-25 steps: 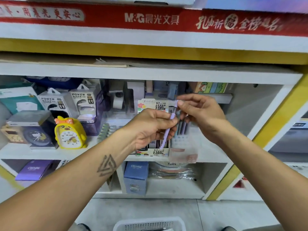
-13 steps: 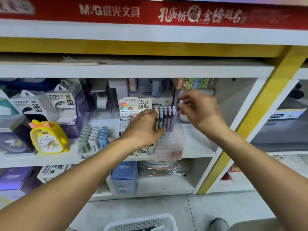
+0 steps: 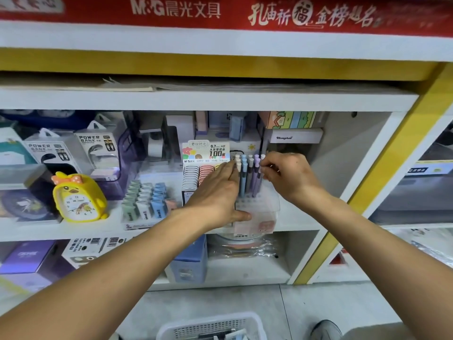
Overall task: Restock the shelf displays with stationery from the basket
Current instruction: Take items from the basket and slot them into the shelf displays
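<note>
- Nearest, low in the view and well below both hands, the white basket (image 3: 212,326) sits on the floor with a few stationery pieces showing inside; what they are is too blurred to tell.
- The left hand (image 3: 215,192) lies with its fingers (image 3: 230,169) straight against the left side of the pencil row, its thumb pressed on the clear display stand (image 3: 257,212); it steadies and grips nothing.
- The right hand (image 3: 289,175) has its fingers (image 3: 266,168) curled in a pinch on the cap end of the rightmost pencil, a lilac one.
- The mechanical pencils (image 3: 248,175) stand upright between the two hands in the stand on the middle shelf (image 3: 301,224).
- These pencils look light, thin and stiff, with smooth barrels that could slip; a pinch near the cap seems right, guiding the tip straight down into a hole.
- The stand looks light and likely to tip, so bracing it makes sense.
- Just beyond the left fingers is the lead refill box (image 3: 206,165); further left is a yellow duck clock (image 3: 78,197).
</note>
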A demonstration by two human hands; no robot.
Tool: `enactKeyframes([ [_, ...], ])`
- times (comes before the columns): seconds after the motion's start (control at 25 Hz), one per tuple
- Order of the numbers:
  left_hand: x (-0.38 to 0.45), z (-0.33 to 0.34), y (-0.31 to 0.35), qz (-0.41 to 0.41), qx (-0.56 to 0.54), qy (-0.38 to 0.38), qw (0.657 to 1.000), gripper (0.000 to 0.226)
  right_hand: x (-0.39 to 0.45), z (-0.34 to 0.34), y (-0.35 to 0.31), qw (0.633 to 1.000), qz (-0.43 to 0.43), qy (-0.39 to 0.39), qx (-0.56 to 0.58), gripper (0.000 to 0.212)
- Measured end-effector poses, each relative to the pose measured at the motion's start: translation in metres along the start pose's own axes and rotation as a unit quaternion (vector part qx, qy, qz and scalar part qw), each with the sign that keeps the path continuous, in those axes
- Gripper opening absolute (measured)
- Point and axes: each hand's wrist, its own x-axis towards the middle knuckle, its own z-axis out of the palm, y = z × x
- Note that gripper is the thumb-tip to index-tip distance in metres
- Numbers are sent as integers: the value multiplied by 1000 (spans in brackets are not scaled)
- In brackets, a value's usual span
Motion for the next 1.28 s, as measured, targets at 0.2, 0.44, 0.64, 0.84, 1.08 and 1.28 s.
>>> enactKeyframes([
  [0.2,-1,-5,3,-8,0,-16,1000,122,-1,2,0,999,3,11,-46,29],
  [0.44,-39,-19,0,47,-36,108,992,36,-28,-12,-50,978,41,48,197,18],
  [0.64,-89,20,-20,-6,7,-84,996,12,-106,53,-83,988,7,-119,102,5],
  [0.84,-127,130,-49,-25,47,-381,923,28,-185,165,-55,899,54,-428,-71,12],
  [1.08,-170,249,-43,-43,-19,-447,893,29,-264,250,-12,808,126,-576,-9,44],
  [1.28,-193,326,-3,-15,-50,-447,893,59,-321,269,23,818,25,-551,-160,57],
])
